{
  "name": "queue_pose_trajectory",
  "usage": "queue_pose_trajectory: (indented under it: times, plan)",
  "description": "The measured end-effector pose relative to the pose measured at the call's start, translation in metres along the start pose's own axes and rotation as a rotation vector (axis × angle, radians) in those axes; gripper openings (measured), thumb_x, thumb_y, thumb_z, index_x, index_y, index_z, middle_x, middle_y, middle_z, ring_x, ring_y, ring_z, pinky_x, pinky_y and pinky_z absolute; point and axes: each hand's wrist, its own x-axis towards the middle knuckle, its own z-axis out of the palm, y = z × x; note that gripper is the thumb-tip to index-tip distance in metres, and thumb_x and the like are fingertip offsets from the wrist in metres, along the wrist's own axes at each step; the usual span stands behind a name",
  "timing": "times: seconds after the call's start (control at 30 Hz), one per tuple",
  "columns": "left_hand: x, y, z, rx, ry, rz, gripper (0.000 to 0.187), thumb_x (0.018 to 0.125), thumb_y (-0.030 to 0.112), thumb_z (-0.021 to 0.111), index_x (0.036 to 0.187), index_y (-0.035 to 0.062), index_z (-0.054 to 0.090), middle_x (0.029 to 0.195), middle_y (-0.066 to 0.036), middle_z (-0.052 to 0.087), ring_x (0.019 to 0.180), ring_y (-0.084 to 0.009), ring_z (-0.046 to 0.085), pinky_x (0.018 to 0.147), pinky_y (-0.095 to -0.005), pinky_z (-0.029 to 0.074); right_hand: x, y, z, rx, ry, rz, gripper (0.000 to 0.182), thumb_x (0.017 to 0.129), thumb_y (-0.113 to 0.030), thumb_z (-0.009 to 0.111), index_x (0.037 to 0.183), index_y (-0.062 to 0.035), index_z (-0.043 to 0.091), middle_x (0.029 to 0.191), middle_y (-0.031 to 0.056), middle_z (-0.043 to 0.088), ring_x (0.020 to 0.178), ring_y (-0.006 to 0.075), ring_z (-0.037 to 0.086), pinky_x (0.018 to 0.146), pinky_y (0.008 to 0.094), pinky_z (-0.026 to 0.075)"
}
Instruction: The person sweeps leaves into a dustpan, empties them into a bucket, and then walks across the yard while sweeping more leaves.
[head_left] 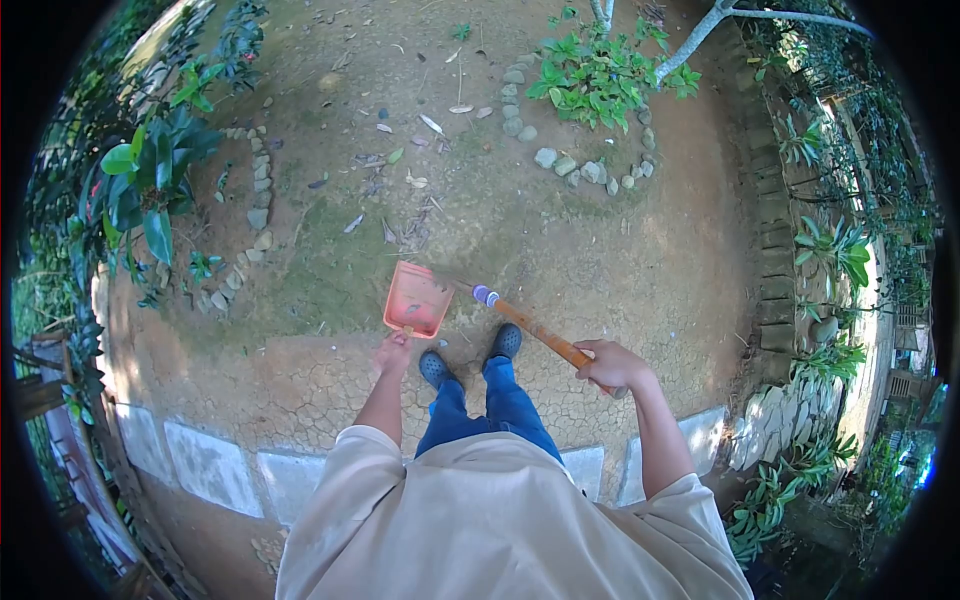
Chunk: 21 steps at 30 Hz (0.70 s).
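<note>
My left hand (393, 352) is closed round the short handle of an orange-red dustpan (418, 300), which is at or near the ground in front of my feet. A few small dark bits show in its pan. In my right hand (612, 366) is the thick wooden handle of a broom (540, 333), with purple and white bands near its lower end. The broom's thin bristles are blurred and reach toward the dustpan's right edge. Dry leaves (385, 185) lie scattered on the dirt beyond the dustpan.
Rings of stones (573, 168) edge a green plant (605, 80) at upper right and a leafy shrub (160, 180) at left. Pale paving slabs (212, 468) run behind my feet. Along the right side stands a low brick border (776, 270) with more plants.
</note>
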Motion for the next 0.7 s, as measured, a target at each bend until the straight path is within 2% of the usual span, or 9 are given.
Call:
queue_pose_trajectory:
  times: [0.2,0.27,0.37,0.5,0.57,0.67,0.7]
  plan:
    - [-0.007,-0.013,0.001,-0.138,0.095,0.127,0.022,0.088,0.04,0.058,0.102,0.0284,0.07,0.107,-0.003,0.072,0.097,-0.0301,0.07,0.08,-0.0441,0.056,-0.032,-0.026,-0.001,-0.141,0.057,-0.075,0.065,0.077,-0.019,0.07,0.139,-0.0107,0.053,0.079,0.016,0.07,0.058,0.0244,0.067,0.06,0.0376,0.055]
    - [-0.015,-0.008,-0.009,-0.12,0.075,0.056,0.024,0.088,0.04,0.057,0.103,0.0274,0.071,0.107,-0.004,0.072,0.098,-0.0301,0.07,0.082,-0.0443,0.055,-0.028,-0.032,0.002,-0.184,0.105,-0.108,0.066,0.077,-0.021,0.072,0.14,-0.0128,0.052,0.077,0.0157,0.07,0.059,0.0244,0.068,0.061,0.0374,0.055]
    - [-0.01,-0.015,-0.012,-0.132,0.072,-0.009,0.027,0.087,0.04,0.057,0.107,0.0279,0.072,0.108,-0.007,0.072,0.1,-0.0304,0.069,0.084,-0.0443,0.055,-0.02,-0.049,0.004,-0.241,0.142,-0.125,0.063,0.077,-0.018,0.065,0.138,-0.0115,0.053,0.088,0.0198,0.072,0.065,0.0292,0.07,0.071,0.0413,0.056]
    - [-0.015,-0.02,-0.031,-0.159,0.072,-0.042,0.031,0.087,0.042,0.055,0.111,0.0312,0.072,0.11,-0.01,0.072,0.103,-0.0319,0.069,0.087,-0.0439,0.055,0.012,-0.051,0.008,-0.362,0.245,-0.256,0.061,0.078,-0.017,0.062,0.138,-0.013,0.053,0.091,0.0189,0.072,0.074,0.0313,0.071,0.076,0.0431,0.056]
    - [-0.018,-0.017,-0.045,-0.162,0.06,-0.077,0.032,0.085,0.043,0.059,0.11,0.029,0.073,0.111,-0.008,0.072,0.104,-0.0297,0.069,0.088,-0.0422,0.054,0.025,-0.057,0.007,-0.402,0.286,-0.302,0.061,0.078,-0.017,0.061,0.139,-0.0132,0.053,0.092,0.0186,0.072,0.08,0.0322,0.072,0.079,0.0436,0.056]
    - [-0.013,-0.025,-0.045,-0.138,0.046,-0.096,0.031,0.087,0.043,0.056,0.11,0.0304,0.072,0.112,-0.009,0.072,0.104,-0.0311,0.068,0.089,-0.043,0.054,0.047,-0.068,0.002,-0.414,0.208,-0.286,0.062,0.08,-0.016,0.058,0.141,-0.015,0.051,0.1,0.0186,0.072,0.092,0.0323,0.071,0.084,0.0437,0.054]
    - [-0.012,-0.026,-0.049,-0.124,0.044,-0.095,0.03,0.089,0.042,0.054,0.11,0.0316,0.071,0.112,-0.009,0.072,0.105,-0.0324,0.068,0.088,-0.0438,0.055,0.055,-0.072,0.001,-0.421,0.173,-0.263,0.062,0.081,-0.018,0.06,0.142,-0.0155,0.05,0.1,0.0186,0.071,0.09,0.0331,0.071,0.084,0.0442,0.054]
